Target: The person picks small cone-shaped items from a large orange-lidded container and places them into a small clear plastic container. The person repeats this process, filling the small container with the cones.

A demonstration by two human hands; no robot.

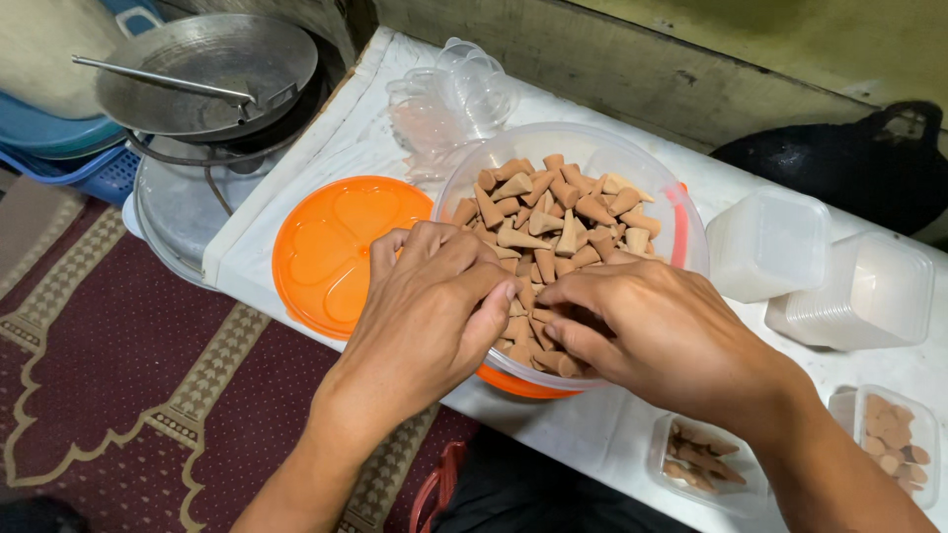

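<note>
Where both hands (553,316) dig, small tan-brown cones (553,222) heap together.

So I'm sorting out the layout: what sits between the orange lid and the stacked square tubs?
The clear bowl of brown cones, with both hands in it, in the head view.

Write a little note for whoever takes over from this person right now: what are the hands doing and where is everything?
Left hand: fingers curled among the small brown cone-shaped pieces; whether it grips any is hidden.
Right hand: fingertips in the same pile, grip also hidden.
The cones fill a round clear plastic tub on the white-covered table; a round orange plastic lid lies beside it.
Done: two small clear plastic boxes at the near edge already hold some cones.
Left: most cones are in the tub; stacks of empty square clear containers stand to the right.
</note>
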